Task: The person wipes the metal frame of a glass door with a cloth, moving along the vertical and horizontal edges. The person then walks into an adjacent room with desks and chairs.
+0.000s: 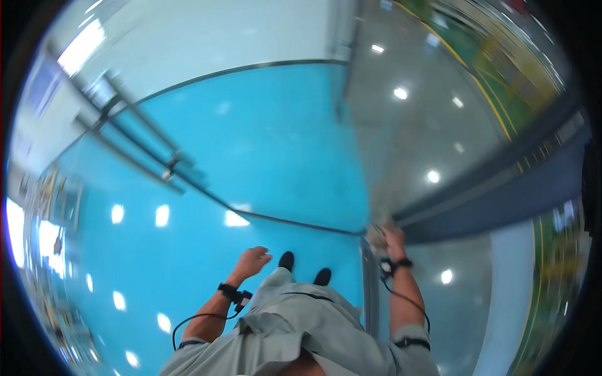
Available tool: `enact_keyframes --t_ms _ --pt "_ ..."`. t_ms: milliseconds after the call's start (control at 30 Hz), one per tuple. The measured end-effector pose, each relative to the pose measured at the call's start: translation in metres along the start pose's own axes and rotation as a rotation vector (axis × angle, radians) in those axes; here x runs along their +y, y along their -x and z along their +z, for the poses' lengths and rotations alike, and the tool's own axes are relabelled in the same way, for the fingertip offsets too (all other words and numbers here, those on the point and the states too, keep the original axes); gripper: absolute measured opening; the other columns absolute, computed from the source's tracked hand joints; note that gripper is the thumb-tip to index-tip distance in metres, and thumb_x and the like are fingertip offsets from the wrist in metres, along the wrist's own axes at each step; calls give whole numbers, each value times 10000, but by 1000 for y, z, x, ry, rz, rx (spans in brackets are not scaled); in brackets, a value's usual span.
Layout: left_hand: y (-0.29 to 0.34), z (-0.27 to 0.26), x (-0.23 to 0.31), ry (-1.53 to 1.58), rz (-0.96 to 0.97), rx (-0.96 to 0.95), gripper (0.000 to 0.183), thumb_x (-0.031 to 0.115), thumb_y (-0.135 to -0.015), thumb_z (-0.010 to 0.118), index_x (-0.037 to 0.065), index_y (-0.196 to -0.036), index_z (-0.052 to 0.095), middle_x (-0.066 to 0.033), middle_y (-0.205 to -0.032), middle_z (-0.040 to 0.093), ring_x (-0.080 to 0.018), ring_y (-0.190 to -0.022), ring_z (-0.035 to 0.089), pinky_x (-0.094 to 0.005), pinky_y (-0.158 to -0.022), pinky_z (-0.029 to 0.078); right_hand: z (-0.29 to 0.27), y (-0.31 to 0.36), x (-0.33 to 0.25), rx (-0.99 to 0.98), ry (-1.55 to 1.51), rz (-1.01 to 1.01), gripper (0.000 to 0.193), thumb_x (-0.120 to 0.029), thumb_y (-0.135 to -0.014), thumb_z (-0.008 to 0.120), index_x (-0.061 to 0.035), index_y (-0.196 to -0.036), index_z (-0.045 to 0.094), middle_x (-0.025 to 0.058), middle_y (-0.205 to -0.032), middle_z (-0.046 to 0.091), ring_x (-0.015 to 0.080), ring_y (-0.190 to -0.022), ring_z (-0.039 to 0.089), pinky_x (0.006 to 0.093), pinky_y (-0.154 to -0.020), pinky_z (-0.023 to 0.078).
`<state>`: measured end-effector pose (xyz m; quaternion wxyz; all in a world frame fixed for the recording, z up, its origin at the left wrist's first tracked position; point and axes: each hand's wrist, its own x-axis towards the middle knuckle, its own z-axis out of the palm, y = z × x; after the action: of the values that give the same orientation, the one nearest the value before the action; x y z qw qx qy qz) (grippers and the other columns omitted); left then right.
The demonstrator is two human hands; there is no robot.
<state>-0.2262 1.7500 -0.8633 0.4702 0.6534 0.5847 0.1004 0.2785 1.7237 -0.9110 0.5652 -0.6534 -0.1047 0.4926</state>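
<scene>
My right hand (394, 238) is closed on a crumpled beige cloth (376, 237), beside the end of a dark door frame (371, 282). Motion blurs the cloth, and part of it is behind my fingers. On the other side, my left hand (252, 261) hangs in front of my body over the blue floor, its fingers loosely bent with nothing visible in them. A glass door with a long bar handle (141, 125) stands ahead to the left, its dark bottom rail (295, 222) running toward my right hand.
Blue floor (282, 138) spreads under my feet up to a pale wall (263, 31). To the right, glossy grey floor (414, 131) meets a green strip with yellow lines (495, 94). A wide dark frame beam (495, 203) crosses the right side.
</scene>
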Motion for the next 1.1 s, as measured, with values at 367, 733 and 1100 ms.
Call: enact_keyframes --t_ms 367,733,1100 --pt "62 36 11 -39 -223 -50 478 430 -937 633 66 -1240 700 -172 -1151 738 -339 -1067 695 -433 -944 537 -41 -23 12 -51 273 -15 385 -84 -918 697 61 -1269 635 140 -1213 693 224 -1022 677 374 -862 553" --pt "100 52 -52 14 -250 58 495 405 -978 580 24 -1281 667 -190 -1223 702 -358 -1149 647 -444 -1003 500 -48 -24 -3 -198 260 20 406 -218 -970 664 60 -1264 627 94 -1206 684 224 -1001 684 384 -842 559" --pt "136 20 -123 99 -257 188 482 400 -950 629 33 -1256 685 -192 -1186 717 -373 -1088 675 -454 -956 532 6 94 -111 -381 808 -674 508 -396 -1084 411 15 -1239 666 174 -1120 738 280 -910 710 362 -732 591"
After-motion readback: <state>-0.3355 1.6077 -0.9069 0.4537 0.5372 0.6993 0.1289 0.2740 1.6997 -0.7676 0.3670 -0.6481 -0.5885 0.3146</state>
